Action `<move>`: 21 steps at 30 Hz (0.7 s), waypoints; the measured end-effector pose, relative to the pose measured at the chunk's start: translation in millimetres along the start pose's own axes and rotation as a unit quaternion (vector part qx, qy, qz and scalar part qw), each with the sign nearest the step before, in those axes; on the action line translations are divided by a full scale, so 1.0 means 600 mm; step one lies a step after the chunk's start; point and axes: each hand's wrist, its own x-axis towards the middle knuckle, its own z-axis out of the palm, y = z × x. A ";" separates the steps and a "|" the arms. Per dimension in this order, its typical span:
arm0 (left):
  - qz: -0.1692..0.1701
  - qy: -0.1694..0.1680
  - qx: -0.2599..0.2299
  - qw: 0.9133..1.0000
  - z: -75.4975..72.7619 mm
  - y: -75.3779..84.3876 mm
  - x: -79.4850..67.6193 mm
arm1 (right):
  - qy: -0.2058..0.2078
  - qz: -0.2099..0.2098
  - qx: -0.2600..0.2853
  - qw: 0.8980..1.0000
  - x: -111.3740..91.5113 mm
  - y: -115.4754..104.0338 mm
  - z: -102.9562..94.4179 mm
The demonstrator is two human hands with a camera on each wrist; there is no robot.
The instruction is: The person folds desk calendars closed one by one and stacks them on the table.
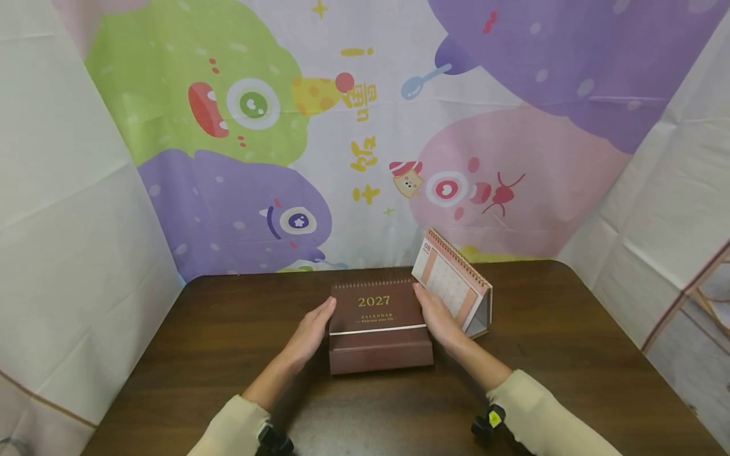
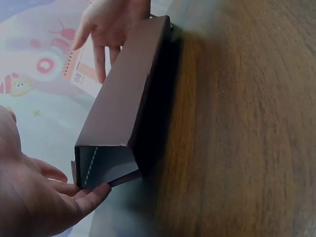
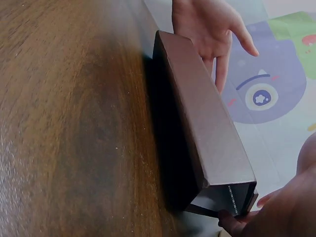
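A dark brown desk calendar (image 1: 371,348) marked 2027 stands near the middle of the table, its spiral binding at the far edge and a white band across its front. My left hand (image 1: 308,332) is at its left side, fingertips touching the lower edge of the hollow end in the left wrist view. At the opposite side is my right hand (image 1: 439,316), with fingertips at the lower edge of that end. Both thumbs stand away from the calendar, and the visible fingers are mostly straight. The wrist views show the calendar's hollow, folded stand.
A pink spiral desk calendar (image 1: 447,278), showing 08, stands angled just behind my right hand. The dark wooden table (image 1: 542,329) has rounded far corners. Behind it hangs a cloth backdrop (image 1: 342,240) with cartoon monsters, and pale cloth walls (image 1: 68,209) flank the table.
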 end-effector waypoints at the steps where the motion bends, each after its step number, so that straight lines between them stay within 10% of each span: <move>1: -0.008 -0.005 0.000 1.000 0.000 -0.001 0.001 | -0.003 0.001 -0.002 1.000 -0.006 -0.009 0.000; 9: -0.036 -0.015 -0.028 0.999 0.010 0.013 -0.012 | -0.038 0.016 0.012 0.999 0.037 0.071 0.002; 21: -0.038 -0.026 0.003 0.999 0.013 0.018 -0.018 | -0.020 -0.016 -0.048 0.998 0.006 0.040 0.005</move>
